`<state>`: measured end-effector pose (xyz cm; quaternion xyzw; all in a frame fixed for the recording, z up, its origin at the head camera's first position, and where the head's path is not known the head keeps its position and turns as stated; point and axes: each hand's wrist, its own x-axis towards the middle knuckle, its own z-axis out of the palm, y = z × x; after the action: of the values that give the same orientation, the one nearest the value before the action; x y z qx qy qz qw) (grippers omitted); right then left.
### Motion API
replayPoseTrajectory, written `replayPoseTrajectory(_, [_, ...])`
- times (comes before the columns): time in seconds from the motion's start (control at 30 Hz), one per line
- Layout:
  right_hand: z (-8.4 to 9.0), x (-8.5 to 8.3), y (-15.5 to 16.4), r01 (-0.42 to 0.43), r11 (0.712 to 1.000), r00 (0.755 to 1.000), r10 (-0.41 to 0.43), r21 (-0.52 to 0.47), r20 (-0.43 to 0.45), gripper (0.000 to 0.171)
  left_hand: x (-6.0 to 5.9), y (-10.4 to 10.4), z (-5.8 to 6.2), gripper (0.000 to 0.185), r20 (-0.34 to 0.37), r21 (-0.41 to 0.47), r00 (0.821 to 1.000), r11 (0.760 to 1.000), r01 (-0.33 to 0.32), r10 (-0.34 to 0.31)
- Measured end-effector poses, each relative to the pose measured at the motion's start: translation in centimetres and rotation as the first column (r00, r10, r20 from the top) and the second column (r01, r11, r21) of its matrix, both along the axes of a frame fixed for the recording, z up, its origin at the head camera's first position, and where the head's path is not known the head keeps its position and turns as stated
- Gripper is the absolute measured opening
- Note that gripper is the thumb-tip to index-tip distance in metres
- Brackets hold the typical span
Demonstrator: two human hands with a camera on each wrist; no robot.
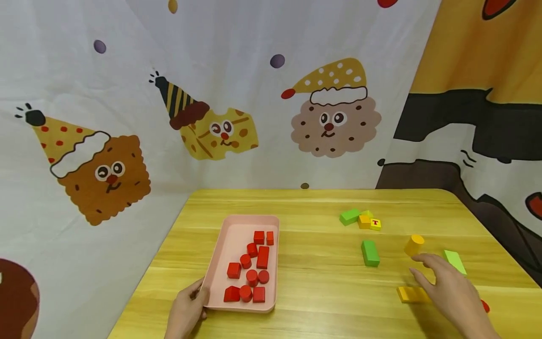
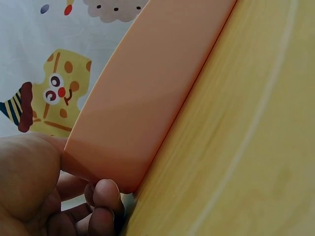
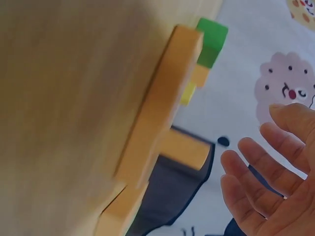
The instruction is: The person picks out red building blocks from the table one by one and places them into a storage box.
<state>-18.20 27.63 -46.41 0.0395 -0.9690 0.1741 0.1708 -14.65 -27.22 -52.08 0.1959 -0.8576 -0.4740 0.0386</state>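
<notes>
The left hand (image 1: 186, 308) grips the near left corner of the pink tray (image 1: 224, 245), thumb on the rim and fingers curled under the edge; the left wrist view shows the thumb (image 2: 27, 172) pressed on that corner and a fingertip tucked below it. The tray lies flat on the wooden table (image 1: 313, 310) and holds a scatter of red blocks (image 1: 250, 268), squares and cylinders, mostly toward its right side. The right hand (image 1: 450, 292) hovers well to the right of the tray, fingers spread and relaxed, holding nothing. Just beyond its fingertips stands a yellow cylinder (image 1: 414, 245); a flat yellow block (image 1: 411, 294) lies beside its palm, on the side toward the tray. A green block (image 1: 370, 253) lies between the tray and the cylinder, and another green block (image 1: 455, 261) sits right of the hand. Farther back from the tray is a small cluster of green and yellow blocks (image 1: 361, 219).
</notes>
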Motion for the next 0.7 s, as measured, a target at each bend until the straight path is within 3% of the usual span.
replayPoseTrajectory(0.2, [-0.3, 0.9, 1.8, 0.054, 0.999, 0.998, -0.054, 0.006, 0.03, 0.036, 0.1, -0.6, 0.1, 0.044, -0.023, -0.017, 1.0, 1.0, 0.015, -0.015])
replayPoseTrajectory(0.4, [-0.5, 1.6, 3.5, 0.131, 0.991, 0.991, -0.132, 0.033, 0.036, 0.039, -0.1, -0.6, 0.2, 0.044, -0.004, -0.004, 1.0, 1.0, 0.024, -0.024])
replayPoseTrajectory(0.7, [-1.8, 2.1, 6.7, 0.203, 0.977, 0.971, -0.21, 0.067, 0.113, 0.046, -0.1, -0.4, -0.2, 0.048, 0.031, -0.015, 0.999, 0.999, 0.039, -0.038])
